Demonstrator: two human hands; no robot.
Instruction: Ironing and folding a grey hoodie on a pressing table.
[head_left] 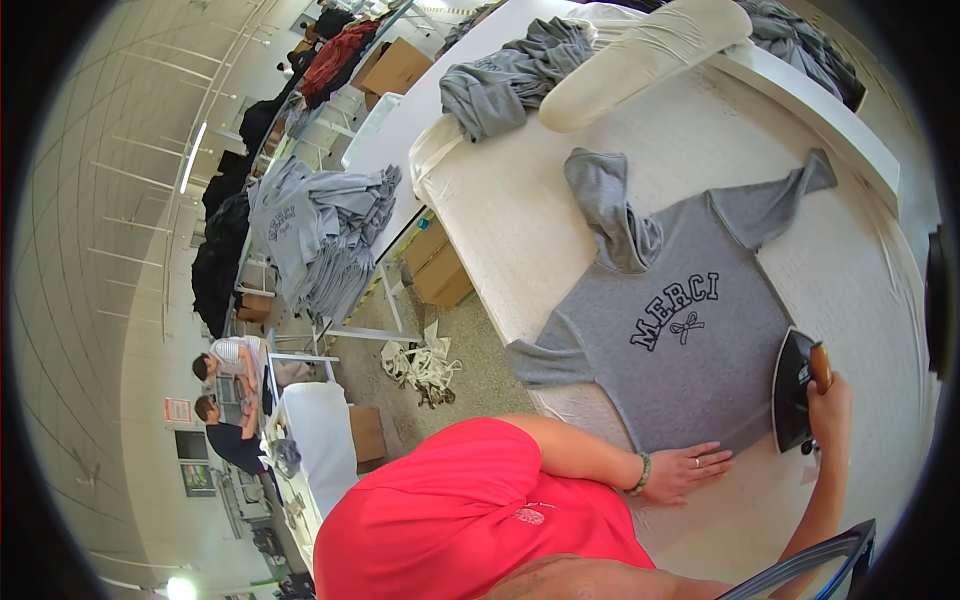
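A grey hooded sweatshirt (690,330) lies spread on the pale padded ironing table (510,215), with dark outlined lettering and a small bow on its chest. The hood points to the far side, and the sleeves reach out to either side. My left hand (690,473) rests flat on the table at the hem, its fingers stretched over the fabric. My right hand (830,405) grips the wooden handle of a dark iron (793,390). The iron stands at the right side of the hem, touching the cloth along its edge.
Crumpled grey garments (515,78) lie at the table's far edge beside a padded sleeve board (650,62). Stacked grey sweatshirts (320,235) sit on a table to the left. Cardboard boxes (437,265) and white scraps (425,365) are below. Two people (230,430) work farther back.
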